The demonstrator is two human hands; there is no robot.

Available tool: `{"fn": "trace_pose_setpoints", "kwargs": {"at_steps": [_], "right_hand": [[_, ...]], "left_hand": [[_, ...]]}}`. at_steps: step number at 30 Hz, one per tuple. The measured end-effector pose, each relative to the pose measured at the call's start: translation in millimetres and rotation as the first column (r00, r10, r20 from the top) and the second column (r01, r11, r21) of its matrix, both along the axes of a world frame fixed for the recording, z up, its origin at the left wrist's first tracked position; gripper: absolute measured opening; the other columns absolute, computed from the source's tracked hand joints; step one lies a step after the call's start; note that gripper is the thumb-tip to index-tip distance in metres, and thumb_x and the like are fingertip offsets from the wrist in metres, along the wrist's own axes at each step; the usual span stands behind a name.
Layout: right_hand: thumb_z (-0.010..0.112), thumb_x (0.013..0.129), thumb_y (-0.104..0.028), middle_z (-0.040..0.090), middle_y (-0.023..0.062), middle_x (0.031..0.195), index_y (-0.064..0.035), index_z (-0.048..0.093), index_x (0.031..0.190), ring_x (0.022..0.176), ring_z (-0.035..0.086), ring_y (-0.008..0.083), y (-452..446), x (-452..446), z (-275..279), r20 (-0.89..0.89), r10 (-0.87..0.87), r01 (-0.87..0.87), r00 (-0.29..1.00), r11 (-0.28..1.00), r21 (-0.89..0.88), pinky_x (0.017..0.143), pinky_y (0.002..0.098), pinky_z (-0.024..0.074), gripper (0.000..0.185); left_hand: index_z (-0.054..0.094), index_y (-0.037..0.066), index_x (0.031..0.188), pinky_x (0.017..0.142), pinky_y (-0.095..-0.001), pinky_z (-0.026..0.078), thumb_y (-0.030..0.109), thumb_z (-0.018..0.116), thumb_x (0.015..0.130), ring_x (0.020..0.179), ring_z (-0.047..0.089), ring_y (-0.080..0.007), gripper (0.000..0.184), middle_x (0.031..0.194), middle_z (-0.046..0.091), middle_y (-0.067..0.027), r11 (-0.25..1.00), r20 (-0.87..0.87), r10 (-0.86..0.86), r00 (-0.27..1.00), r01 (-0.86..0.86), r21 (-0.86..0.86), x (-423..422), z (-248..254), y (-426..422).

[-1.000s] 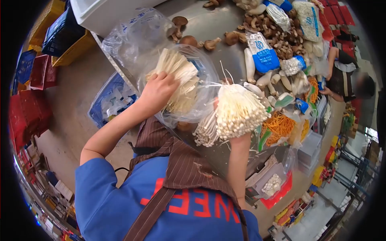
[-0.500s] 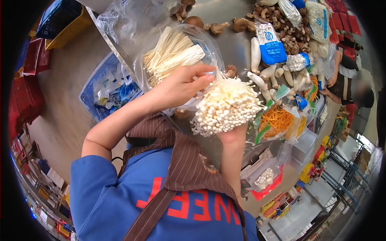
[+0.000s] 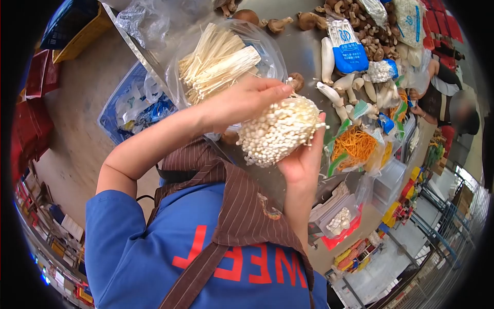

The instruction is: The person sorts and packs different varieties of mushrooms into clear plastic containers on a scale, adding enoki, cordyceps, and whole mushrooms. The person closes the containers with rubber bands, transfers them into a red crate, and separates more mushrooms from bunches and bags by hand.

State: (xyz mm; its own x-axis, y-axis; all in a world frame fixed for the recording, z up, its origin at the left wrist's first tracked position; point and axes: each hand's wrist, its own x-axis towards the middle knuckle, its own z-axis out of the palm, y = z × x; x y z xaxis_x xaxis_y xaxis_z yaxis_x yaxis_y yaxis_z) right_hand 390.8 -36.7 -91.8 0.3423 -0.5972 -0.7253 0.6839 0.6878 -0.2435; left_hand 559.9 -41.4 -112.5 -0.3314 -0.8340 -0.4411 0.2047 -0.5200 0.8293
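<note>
A bunch of white enoki mushrooms (image 3: 278, 135) is held between my two hands, its small round caps toward me. My left hand (image 3: 244, 103) grips the far, stem side, thumb and fingers drawn together over it. Against the right side and underside my right hand (image 3: 302, 160) cups the bunch, fingers partly hidden behind the caps. Just beyond my left hand lies an open clear plastic bag (image 3: 275, 54) with more enoki (image 3: 218, 62) inside, stems showing. A brown shiitake (image 3: 296, 81) sits right behind the held bunch.
On the metal table (image 3: 303, 49) are king oyster mushrooms (image 3: 328, 59), a blue-and-white enoki packet (image 3: 351, 49) and bagged orange strands (image 3: 353, 147). A blue basket (image 3: 110, 116) of plastic wrappers stands left below the table edge. Another person (image 3: 442, 98) works at the far right.
The bunch has shifted slightly left and turned. My right hand's palm and fingers now show along its right side, where it was mostly underneath. My left fingers have closed farther over the stem side.
</note>
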Motion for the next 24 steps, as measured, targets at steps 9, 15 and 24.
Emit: {"fn": "trace_pose_setpoints", "kwargs": {"at_steps": [9, 15, 24], "right_hand": [[0.045, 0.083, -0.054, 0.043, 0.0180, 0.126, -0.0044, 0.032, 0.131, 0.113, 0.047, 0.0292, -24, -23, 3, -0.183, -0.034, -0.063, 0.983, 0.865, -0.499, 0.095, 0.0432, 0.0390, 0.070], [0.057, 0.082, -0.038, 0.049, 0.0186, 0.119, 0.0036, 0.036, 0.125, 0.106, 0.052, 0.0280, -19, -22, 20, -0.367, -0.027, -0.137, 0.930, 0.900, -0.414, 0.091, 0.0390, 0.0429, 0.063], [0.062, 0.082, -0.020, 0.052, 0.0147, 0.110, 0.0015, 0.037, 0.121, 0.097, 0.056, 0.0224, -19, -14, 0, -0.373, -0.108, -0.009, 0.921, 0.954, -0.300, 0.080, 0.0341, 0.0498, 0.050]], "left_hand": [[0.046, 0.005, 0.122, 0.083, -0.0270, 0.042, 0.018, 0.048, 0.088, 0.096, 0.049, -0.0114, 0.036, 0.100, 0.055, -0.0065, 0.917, -0.296, 0.084, 0.951, -0.190, -0.351, -35, 0, 11], [0.052, 0.005, 0.119, 0.083, -0.0278, 0.043, 0.010, 0.058, 0.079, 0.098, 0.054, -0.0157, 0.041, 0.109, 0.056, -0.0073, 0.956, -0.157, -0.011, 0.988, -0.036, -0.292, 27, 16, -22], [0.066, 0.004, 0.098, 0.073, -0.0266, 0.046, 0.010, 0.069, 0.072, 0.079, 0.059, -0.0176, 0.027, 0.088, 0.062, -0.0095, 0.871, 0.347, 0.072, 0.935, 0.110, -0.479, -8, 11, -16]]}}
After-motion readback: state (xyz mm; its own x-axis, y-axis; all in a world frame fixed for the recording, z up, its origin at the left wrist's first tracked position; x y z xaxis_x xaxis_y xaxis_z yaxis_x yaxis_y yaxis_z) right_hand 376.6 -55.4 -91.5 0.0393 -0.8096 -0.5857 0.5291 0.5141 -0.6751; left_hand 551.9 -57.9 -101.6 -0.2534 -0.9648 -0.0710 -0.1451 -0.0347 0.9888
